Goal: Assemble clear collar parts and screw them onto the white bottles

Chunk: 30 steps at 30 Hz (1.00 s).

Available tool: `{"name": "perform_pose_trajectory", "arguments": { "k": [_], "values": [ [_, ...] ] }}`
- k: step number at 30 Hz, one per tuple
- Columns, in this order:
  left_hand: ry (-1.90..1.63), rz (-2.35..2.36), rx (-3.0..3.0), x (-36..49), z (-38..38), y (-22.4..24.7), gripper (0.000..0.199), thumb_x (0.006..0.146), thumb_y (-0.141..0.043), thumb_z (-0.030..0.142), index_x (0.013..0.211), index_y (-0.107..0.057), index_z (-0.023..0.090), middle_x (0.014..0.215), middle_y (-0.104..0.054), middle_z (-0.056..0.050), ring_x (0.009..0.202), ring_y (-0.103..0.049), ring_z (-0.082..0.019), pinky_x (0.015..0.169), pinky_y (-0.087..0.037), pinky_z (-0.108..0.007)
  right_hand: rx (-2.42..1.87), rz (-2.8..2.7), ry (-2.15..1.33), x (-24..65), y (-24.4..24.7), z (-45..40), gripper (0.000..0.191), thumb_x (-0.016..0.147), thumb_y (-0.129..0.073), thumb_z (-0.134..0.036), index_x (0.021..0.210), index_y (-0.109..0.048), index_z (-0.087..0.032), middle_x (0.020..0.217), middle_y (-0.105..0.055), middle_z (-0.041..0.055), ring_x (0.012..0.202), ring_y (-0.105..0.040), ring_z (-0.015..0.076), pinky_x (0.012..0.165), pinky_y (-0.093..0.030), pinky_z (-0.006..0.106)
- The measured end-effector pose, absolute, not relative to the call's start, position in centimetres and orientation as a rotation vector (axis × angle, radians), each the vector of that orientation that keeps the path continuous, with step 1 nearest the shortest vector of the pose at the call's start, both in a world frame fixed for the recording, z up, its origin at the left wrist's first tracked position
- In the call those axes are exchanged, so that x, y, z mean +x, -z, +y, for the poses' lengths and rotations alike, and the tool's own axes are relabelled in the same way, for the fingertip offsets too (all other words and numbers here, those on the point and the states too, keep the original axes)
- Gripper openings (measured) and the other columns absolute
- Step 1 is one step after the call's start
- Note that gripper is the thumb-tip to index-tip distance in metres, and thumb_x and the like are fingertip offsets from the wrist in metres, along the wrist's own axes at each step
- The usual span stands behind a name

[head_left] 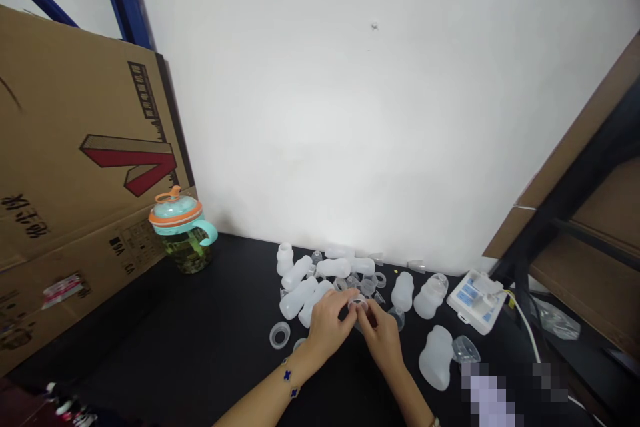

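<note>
Both of my hands meet over the black table, near the front of a pile of white bottles. Between the fingertips of my left hand and my right hand is a small translucent ring, pinched from both sides. Behind my hands lie several white plastic bottles and loose translucent rings. A separate ring rests left of my left hand. To the right of my right hand, a white bottle stands beside a clear cap.
A teal and orange jug stands at the left, before a large cardboard box. At the right are a white case with a cable, a clear plastic bag and a dark metal frame. A white wall rises behind the table.
</note>
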<state>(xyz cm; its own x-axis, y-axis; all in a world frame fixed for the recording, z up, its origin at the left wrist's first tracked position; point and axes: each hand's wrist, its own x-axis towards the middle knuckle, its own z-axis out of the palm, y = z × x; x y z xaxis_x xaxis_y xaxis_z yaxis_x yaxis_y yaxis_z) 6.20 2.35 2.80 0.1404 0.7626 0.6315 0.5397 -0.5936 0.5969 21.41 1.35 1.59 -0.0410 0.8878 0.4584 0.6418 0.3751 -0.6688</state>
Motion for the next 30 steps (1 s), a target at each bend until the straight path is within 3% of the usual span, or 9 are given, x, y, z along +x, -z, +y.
{"name": "perform_pose_trajectory", "arguments": {
  "k": [3, 7, 14, 21, 25, 30],
  "values": [
    [-1.44, 1.27, 2.234, 6.11, 2.4, -2.72, 0.032, 0.096, -0.052, 0.021, 0.123, -0.067, 0.027, 0.1, -0.074, -0.004, 0.092, -0.065, -0.022, 0.085, -0.054, -0.038, -1.355, -1.769, -0.344, 21.28, -1.83, 1.3, 0.041, 0.098, -0.046, -0.052, 0.078, -0.061, -0.02, 0.059, -0.059, -0.0011, 0.051, -0.054, 0.0145, 0.051, -0.036, 0.023],
    [-1.4, 1.308, 2.277, 6.02, 2.39, -2.66, 0.036, 0.098, -0.049, 0.022, 0.131, -0.063, 0.03, 0.093, -0.071, -0.004, 0.088, -0.063, -0.021, 0.079, -0.054, -0.035, -1.367, -1.756, -0.346, 21.22, -1.87, 1.28, 0.043, 0.098, -0.043, -0.055, 0.099, -0.066, -0.019, 0.063, -0.063, 0.0001, 0.051, -0.056, 0.0158, 0.05, -0.039, 0.024],
    [-1.445, 1.283, 2.182, 6.01, 2.3, -2.69, 0.037, 0.097, -0.049, 0.024, 0.133, -0.057, 0.026, 0.106, -0.068, -0.005, 0.098, -0.064, -0.021, 0.087, -0.053, -0.036, -1.354, -1.768, -0.39, 21.34, -1.68, 1.23, 0.041, 0.099, -0.044, -0.051, 0.087, -0.067, -0.019, 0.063, -0.062, -0.0004, 0.053, -0.055, 0.0146, 0.052, -0.037, 0.023],
    [-1.378, 1.306, 2.081, 6.4, 2.42, -2.36, 0.032, 0.089, -0.057, 0.025, 0.122, -0.058, 0.023, 0.087, -0.069, -0.002, 0.084, -0.066, -0.02, 0.079, -0.053, -0.034, -1.331, -1.705, -0.412, 21.38, -2.03, 1.19, 0.042, 0.099, -0.044, -0.05, 0.085, -0.068, -0.019, 0.065, -0.065, 0.0011, 0.055, -0.057, 0.0152, 0.053, -0.041, 0.023],
    [-1.35, 1.298, 2.043, 6.52, 2.24, -2.65, 0.02, 0.089, -0.055, 0.024, 0.108, -0.06, 0.023, 0.081, -0.068, 0.0, 0.08, -0.066, -0.02, 0.075, -0.052, -0.033, -1.337, -1.719, -0.426, 21.28, -1.97, 1.2, 0.041, 0.098, -0.045, -0.049, 0.086, -0.069, -0.019, 0.064, -0.066, 0.0013, 0.056, -0.059, 0.0161, 0.054, -0.042, 0.023],
    [-1.342, 1.319, 2.042, 6.5, 2.27, -2.92, 0.018, 0.088, -0.056, 0.023, 0.105, -0.063, 0.023, 0.08, -0.068, 0.0, 0.076, -0.065, -0.019, 0.073, -0.052, -0.031, -1.354, -1.718, -0.405, 21.37, -1.63, 1.42, 0.045, 0.098, -0.044, -0.053, 0.082, -0.068, -0.019, 0.064, -0.068, 0.0027, 0.055, -0.06, 0.0166, 0.054, -0.043, 0.024]
  ]
}}
